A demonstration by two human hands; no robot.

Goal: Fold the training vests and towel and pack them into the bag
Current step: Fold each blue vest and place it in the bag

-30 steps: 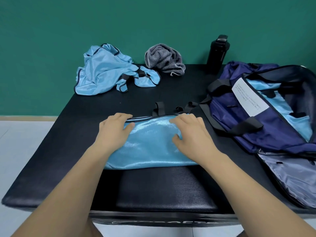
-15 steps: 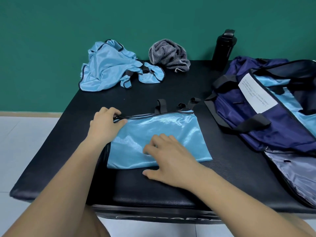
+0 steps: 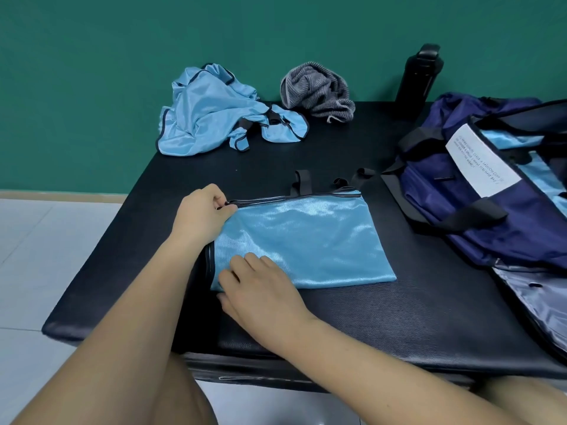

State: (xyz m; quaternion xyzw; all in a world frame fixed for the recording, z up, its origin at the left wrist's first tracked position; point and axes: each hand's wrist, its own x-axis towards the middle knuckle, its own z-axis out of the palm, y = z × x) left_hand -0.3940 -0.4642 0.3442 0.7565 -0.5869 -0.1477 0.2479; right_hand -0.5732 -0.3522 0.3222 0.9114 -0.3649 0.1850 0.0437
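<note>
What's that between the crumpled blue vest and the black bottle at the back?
A bunched grey striped towel lies between the crumpled vest and the bottle, in the head view.

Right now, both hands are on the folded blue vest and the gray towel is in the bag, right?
No: the head view shows the towel crumpled on the table, outside the bag. Left hand and right hand are on the folded vest.

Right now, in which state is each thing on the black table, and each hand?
Folded light-blue satin vest: lies flat.
Crumpled light-blue vest: unfolded, in a heap.
Grey striped towel: bunched, unfolded.
Navy fabric bag: open, light-blue cloth inside.
Black bottle: upright, capped.
Left hand: pinches the folded vest's far-left corner.
Right hand: rests flat on its near-left corner.
</note>
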